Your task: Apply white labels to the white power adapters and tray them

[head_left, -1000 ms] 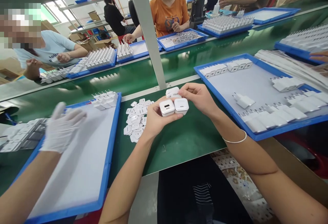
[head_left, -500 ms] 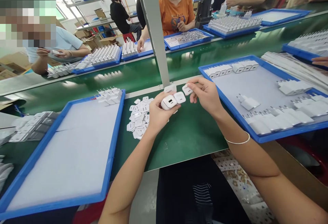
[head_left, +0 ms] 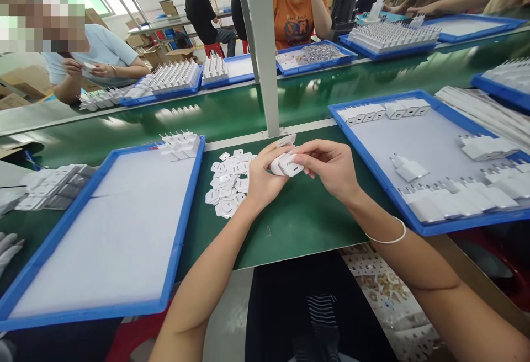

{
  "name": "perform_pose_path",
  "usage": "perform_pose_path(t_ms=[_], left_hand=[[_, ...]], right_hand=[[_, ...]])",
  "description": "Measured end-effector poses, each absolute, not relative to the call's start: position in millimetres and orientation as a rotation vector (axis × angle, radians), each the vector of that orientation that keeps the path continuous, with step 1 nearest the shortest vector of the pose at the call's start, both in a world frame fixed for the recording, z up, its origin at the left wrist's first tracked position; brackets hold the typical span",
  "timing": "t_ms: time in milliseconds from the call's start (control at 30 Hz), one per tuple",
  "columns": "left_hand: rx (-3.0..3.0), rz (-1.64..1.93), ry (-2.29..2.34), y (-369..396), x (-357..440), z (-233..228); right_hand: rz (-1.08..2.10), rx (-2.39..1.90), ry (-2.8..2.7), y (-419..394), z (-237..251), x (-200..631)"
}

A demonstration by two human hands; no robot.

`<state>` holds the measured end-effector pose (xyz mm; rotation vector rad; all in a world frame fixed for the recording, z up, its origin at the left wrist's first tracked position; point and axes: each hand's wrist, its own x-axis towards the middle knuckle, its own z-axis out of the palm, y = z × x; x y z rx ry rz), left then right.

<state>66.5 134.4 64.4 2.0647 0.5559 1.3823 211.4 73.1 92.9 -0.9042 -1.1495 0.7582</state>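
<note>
My left hand is wrapped round a white plug-in charger body, its end turned to the right. With thumb and fingertips my right hand grips a white end cover with a small port slot, touching the charger's end. Whether the cover is seated there I cannot tell. Another white piece sticks up at my left fingers; how it is held is hidden. Left of my left hand, a heap of loose white covers lies on the green bench.
A blue-rimmed tray at left carries several chargers in its far corner. The blue-rimmed tray at right holds rows of chargers. A grey post rises behind my hands. Across the green conveyor, co-workers sit by more trays.
My right hand has moved left, bringing the end cover from apart onto the charger's end. The view has shifted slightly. A co-worker's hand at the right edge has left view.
</note>
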Motion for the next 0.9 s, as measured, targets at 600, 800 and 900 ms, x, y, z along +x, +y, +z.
perform_pose_path(t_ms=[600, 800, 900], left_hand=[[2.103, 1.389, 0.542, 130.4, 69.4, 65.8], [2.129, 1.392, 0.554, 129.6, 69.3, 65.7], [2.165, 1.410, 0.568, 128.5, 69.4, 65.8]], right_hand=[[0.513, -0.988, -1.252, 71.3, 81.5, 208.8], [0.528, -0.996, -1.246, 70.1, 81.8, 207.9], [0.548, -1.043, -1.241, 68.5, 83.3, 207.7]])
